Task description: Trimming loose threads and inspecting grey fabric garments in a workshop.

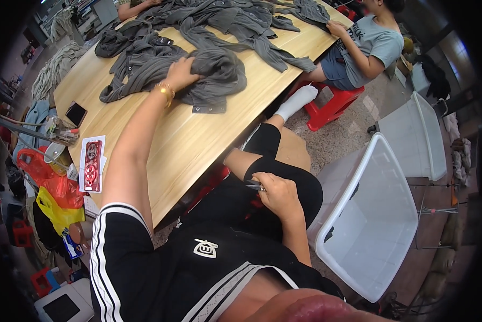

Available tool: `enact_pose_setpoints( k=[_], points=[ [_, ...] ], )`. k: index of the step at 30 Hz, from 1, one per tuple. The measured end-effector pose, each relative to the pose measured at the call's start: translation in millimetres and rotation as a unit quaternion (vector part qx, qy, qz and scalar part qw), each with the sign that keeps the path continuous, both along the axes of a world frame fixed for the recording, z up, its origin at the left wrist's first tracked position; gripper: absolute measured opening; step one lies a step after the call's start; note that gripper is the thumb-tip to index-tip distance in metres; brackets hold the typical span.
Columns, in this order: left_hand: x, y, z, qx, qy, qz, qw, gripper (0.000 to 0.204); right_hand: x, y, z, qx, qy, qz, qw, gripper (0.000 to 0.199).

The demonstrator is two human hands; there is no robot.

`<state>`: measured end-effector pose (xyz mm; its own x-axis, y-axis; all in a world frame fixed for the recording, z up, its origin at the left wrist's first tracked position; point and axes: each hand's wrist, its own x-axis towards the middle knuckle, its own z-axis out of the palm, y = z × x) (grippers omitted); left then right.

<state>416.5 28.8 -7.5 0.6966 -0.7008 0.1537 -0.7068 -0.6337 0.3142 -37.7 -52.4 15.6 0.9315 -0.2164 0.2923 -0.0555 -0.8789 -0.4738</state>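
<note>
My left hand [181,76] reaches across the table, its fingers closed on the bunched cloth of a dark grey garment [219,75]. A band with several round snaps or buttons runs along the garment's near edge. The cloth partly hides my fingertips. Close to my lap, beside my raised knee, my right hand [277,194] is closed around a small metal tool that looks like thread snips [253,185]. Most of that tool is hidden by my fingers.
More grey garments [225,21] are heaped on the wooden table [182,155]. A phone [76,113] and a printed card [92,163] lie at its left. White plastic bins [370,214] stand at right. A co-worker [362,51] handles grey cloth at the far right, near a red stool [332,104].
</note>
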Motion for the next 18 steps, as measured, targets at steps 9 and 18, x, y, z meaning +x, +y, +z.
enact_pose_setpoints(
  k=[9, 18],
  points=[
    [18, 50, 93, -0.385, 0.095, -0.093, 0.913, 0.04, -2, 4, -6, -0.015, 0.019, -0.009, 1.0, 0.016],
    [-54, 104, 244, -0.736, 0.295, -0.113, 0.599, 0.046, -5, 8, -1, 0.004, 0.021, -0.012, 1.0, 0.021]
  ],
)
